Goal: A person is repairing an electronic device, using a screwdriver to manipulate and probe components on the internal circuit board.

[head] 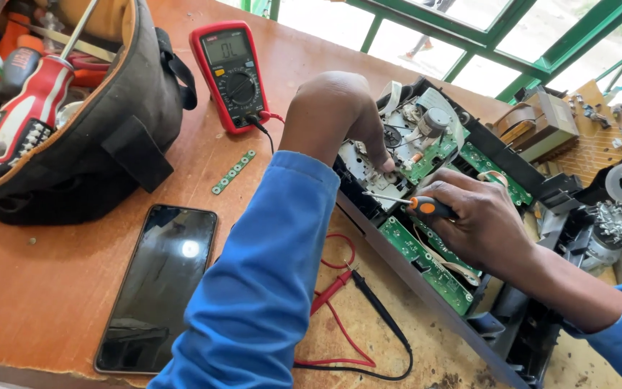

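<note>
An opened black electronic device [498, 155] with green circuit boards [426, 263] and a white and metal mechanism [415, 133] lies on the wooden table [37, 288]. My left hand [336, 115] rests on the mechanism, fingers pressing down on its white part. My right hand [480, 220] grips a small screwdriver with an orange and black handle [426, 207]. Its thin metal shaft points left toward the mechanism, just below my left fingertips. Both arms wear blue sleeves.
A red multimeter [230, 72] stands behind my left hand, its red and black probes [354, 284] lying on the table. A dark phone [160, 288] lies in front. A tool bag [102, 115] with screwdrivers sits at the left. Loose parts and a transformer [541, 122] lie at the right.
</note>
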